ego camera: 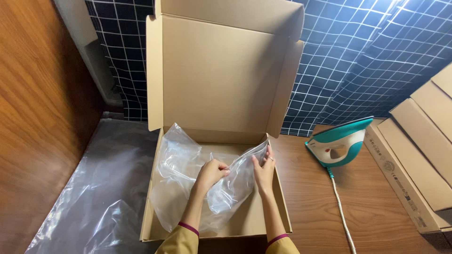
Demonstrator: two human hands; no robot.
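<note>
An open brown cardboard box lies on the wooden table with its lid standing upright behind it. Inside it sits a crumpled clear plastic bag. My left hand is closed on a fold of the bag near the middle of the box. My right hand pinches the bag's upper right edge, close to the box's right wall. Both wrists show mustard sleeves with maroon cuffs.
A teal and white clothes iron stands on its heel to the right, its white cord trailing toward me. Flat cardboard boxes are stacked at far right. Clear plastic sheeting lies left of the box, beside a wooden wall.
</note>
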